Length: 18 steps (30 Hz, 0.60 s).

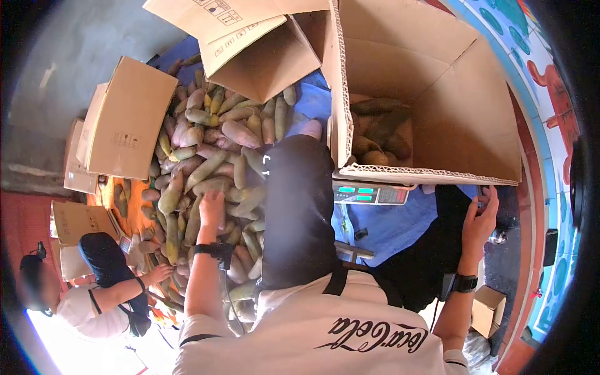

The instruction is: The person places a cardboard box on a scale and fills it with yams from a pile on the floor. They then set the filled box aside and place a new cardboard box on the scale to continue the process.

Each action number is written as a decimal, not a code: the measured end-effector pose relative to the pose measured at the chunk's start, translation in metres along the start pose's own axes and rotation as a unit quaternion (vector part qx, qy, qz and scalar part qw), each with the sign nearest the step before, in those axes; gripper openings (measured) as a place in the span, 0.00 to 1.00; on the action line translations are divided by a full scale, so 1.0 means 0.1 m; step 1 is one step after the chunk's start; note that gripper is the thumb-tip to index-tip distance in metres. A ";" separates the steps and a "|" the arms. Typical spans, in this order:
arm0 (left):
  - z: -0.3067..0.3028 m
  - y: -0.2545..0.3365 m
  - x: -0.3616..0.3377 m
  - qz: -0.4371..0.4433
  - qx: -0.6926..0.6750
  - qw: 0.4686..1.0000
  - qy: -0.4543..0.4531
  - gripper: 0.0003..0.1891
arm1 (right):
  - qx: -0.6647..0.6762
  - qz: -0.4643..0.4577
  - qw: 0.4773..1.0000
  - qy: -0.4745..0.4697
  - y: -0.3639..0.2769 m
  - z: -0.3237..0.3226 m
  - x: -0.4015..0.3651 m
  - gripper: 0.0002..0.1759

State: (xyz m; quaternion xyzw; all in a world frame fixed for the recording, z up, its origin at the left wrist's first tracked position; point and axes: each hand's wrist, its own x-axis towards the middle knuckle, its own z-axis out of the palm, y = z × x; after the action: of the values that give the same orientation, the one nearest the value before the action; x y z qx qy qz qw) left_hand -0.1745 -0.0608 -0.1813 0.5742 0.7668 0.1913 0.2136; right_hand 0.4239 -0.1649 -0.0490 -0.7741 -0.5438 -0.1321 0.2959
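Observation:
My left hand (pixel 212 210) reaches onto the heap of long green and pinkish radishes (pixel 203 169), its fingers bent down against them; whether it grips one is hidden. On the right, my right hand (pixel 482 212) is at the lower right corner of a large open cardboard box (pixel 431 62), its fingers bent near the edge, and I cannot make out anything in it. Several dark green radishes (pixel 381 122) lie at the bottom of this box. Under the box's near edge shows a scale (pixel 369 194) with lit green displays.
Another open box (pixel 269 62) lies tipped at the top centre. More boxes (pixel 131 119) stand at the left. A co-worker (pixel 94 300) sits at the lower left, one hand by the heap. Blue sheeting (pixel 390 228) lies below the scale; a small box (pixel 489 310) is lower right.

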 end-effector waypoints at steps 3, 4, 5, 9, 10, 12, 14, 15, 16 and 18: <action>0.53 -0.97 -0.03 0.000 0.081 0.994 -0.077 0.19 | 0.014 0.023 1.000 -0.006 -0.04 0.00 0.00 0.25; 0.70 -1.25 -0.06 0.044 0.148 0.981 -0.120 0.19 | 0.012 0.021 1.000 -0.008 -0.04 -0.01 0.00 0.25; 0.80 -1.32 -0.11 0.005 0.144 0.979 -0.146 0.20 | 0.012 0.025 1.000 -0.007 -0.03 0.00 0.00 0.25; 1.32 -1.89 -0.39 -0.011 0.147 0.969 -0.200 0.20 | 0.011 0.032 0.999 -0.013 -0.02 -0.01 0.00 0.25; 1.37 -1.84 -0.48 -0.023 0.162 0.958 -0.236 0.20 | 0.008 0.031 0.999 -0.013 -0.03 -0.02 0.00 0.25; 1.41 -1.59 -0.63 -0.034 0.175 0.946 -0.272 0.21 | -0.004 0.044 0.999 -0.026 -0.07 -0.03 0.00 0.25; 1.30 -1.22 -0.80 -0.067 0.171 0.952 -0.244 0.24 | -0.008 0.049 0.998 -0.032 -0.04 -0.03 0.00 0.25; 1.29 -1.15 -0.82 -0.067 0.170 0.953 -0.244 0.24 | -0.009 0.055 0.998 -0.039 -0.03 -0.02 -0.01 0.25; 1.29 -1.09 -0.82 -0.077 0.185 0.945 -0.258 0.22 | -0.010 0.053 0.998 -0.039 -0.02 -0.01 -0.01 0.25; 1.29 -1.00 -0.82 -0.098 0.215 0.929 -0.285 0.19 | -0.013 0.039 0.999 -0.027 0.00 0.01 -0.01 0.26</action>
State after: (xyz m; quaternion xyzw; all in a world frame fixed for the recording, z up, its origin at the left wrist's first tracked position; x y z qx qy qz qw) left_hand -0.1635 -0.1603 -0.3346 0.5588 0.7486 -0.1721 0.3126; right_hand 0.4234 -0.1651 -0.0499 -0.8017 -0.5191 -0.1067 0.2764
